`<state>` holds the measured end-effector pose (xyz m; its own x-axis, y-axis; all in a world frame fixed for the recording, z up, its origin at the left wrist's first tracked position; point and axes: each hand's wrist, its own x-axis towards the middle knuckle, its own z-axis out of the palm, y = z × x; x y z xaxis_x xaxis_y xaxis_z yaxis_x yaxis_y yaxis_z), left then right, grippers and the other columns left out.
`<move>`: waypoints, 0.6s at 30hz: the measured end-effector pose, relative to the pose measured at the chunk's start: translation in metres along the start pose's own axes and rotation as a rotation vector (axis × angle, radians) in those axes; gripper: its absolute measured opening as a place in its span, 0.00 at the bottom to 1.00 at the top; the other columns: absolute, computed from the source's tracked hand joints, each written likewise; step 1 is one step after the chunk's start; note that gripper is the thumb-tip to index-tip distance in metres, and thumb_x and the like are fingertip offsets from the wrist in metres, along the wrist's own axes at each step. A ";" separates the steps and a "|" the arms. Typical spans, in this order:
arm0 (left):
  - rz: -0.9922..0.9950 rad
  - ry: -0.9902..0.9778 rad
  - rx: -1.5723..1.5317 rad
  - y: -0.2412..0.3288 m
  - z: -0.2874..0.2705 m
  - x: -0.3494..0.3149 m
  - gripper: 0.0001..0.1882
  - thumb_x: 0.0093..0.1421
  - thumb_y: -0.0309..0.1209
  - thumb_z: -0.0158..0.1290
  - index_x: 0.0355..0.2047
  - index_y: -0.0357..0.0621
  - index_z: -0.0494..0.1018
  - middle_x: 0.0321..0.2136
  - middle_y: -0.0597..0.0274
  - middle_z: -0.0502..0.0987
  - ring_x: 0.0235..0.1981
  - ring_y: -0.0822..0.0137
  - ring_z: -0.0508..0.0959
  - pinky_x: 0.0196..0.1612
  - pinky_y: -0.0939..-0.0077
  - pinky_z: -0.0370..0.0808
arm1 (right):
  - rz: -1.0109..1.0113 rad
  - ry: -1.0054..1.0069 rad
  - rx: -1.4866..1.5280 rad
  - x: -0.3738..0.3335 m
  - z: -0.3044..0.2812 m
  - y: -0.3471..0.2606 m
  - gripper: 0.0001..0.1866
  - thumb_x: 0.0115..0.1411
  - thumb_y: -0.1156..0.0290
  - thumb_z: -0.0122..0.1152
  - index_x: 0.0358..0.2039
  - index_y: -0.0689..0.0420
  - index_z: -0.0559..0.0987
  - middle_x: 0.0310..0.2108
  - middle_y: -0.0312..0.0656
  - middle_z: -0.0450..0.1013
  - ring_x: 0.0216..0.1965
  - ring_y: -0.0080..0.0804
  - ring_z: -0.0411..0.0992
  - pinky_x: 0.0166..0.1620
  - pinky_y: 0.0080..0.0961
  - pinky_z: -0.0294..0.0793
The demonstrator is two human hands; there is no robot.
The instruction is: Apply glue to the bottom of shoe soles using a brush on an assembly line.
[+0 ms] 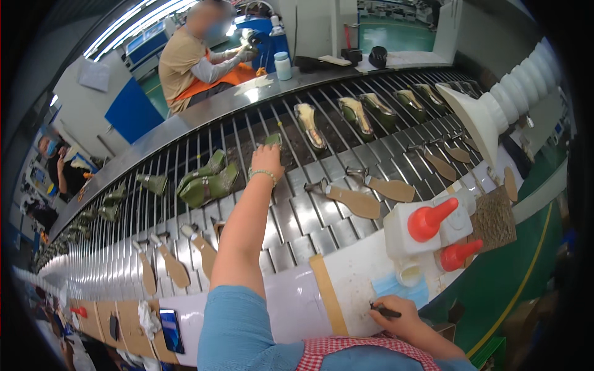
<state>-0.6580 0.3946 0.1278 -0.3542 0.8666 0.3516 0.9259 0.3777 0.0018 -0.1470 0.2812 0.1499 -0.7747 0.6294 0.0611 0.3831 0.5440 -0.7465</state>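
My left hand (267,161) stretches across a slatted metal conveyor (284,229), its fingers closed on a small green shoe (273,140) that they partly cover. Near the front edge, my right hand (405,318) grips a thin dark-handled tool (387,311); its tip is too small to make out. To the left of my left hand lie green shoe uppers (207,185). Farther right, several green shoes rest with pale undersides up, among them one shoe (309,127). Tan soles with heels, such as this sole (352,202), lie along the nearer slats.
White bottles with red nozzles (427,226) stand at the right, beside a blue cloth-like sheet (402,286) and a small cup (409,273). A white duct hood (473,120) hangs above. A phone (172,331) lies at the left front. A co-worker (192,62) sits across the conveyor.
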 end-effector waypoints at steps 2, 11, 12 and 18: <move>-0.299 -0.265 0.038 0.003 0.017 0.021 0.34 0.43 0.38 0.67 0.51 0.43 0.71 0.49 0.53 0.75 0.48 0.50 0.77 0.51 0.62 0.76 | 0.176 -0.091 -0.080 -0.005 -0.004 -0.003 0.11 0.51 0.62 0.70 0.30 0.53 0.79 0.27 0.41 0.76 0.27 0.42 0.75 0.30 0.31 0.74; -0.395 -0.437 -0.114 -0.021 0.000 0.013 0.30 0.42 0.50 0.63 0.43 0.43 0.78 0.41 0.51 0.80 0.43 0.53 0.80 0.48 0.65 0.76 | 0.256 0.071 0.357 -0.009 -0.045 -0.020 0.12 0.51 0.74 0.71 0.36 0.60 0.80 0.31 0.41 0.77 0.33 0.30 0.75 0.38 0.22 0.73; -0.420 -0.315 -0.257 -0.019 -0.011 0.000 0.32 0.41 0.51 0.63 0.43 0.42 0.77 0.41 0.49 0.80 0.42 0.54 0.80 0.47 0.66 0.76 | 0.252 0.121 0.419 -0.015 -0.049 -0.023 0.12 0.51 0.75 0.71 0.37 0.61 0.80 0.31 0.41 0.77 0.33 0.28 0.75 0.39 0.22 0.73; -0.445 0.154 -2.193 -0.018 -0.106 -0.124 0.28 0.55 0.33 0.62 0.55 0.44 0.67 0.49 0.59 0.75 0.51 0.64 0.75 0.57 0.63 0.70 | 0.118 0.353 0.711 -0.023 -0.082 -0.015 0.10 0.54 0.77 0.65 0.36 0.64 0.79 0.30 0.42 0.76 0.33 0.29 0.74 0.39 0.25 0.74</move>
<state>-0.6170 0.2453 0.1837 -0.6080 0.7898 0.0813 -0.4823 -0.4488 0.7523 -0.0937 0.3036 0.2141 -0.4988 0.8637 0.0730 -0.0521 0.0542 -0.9972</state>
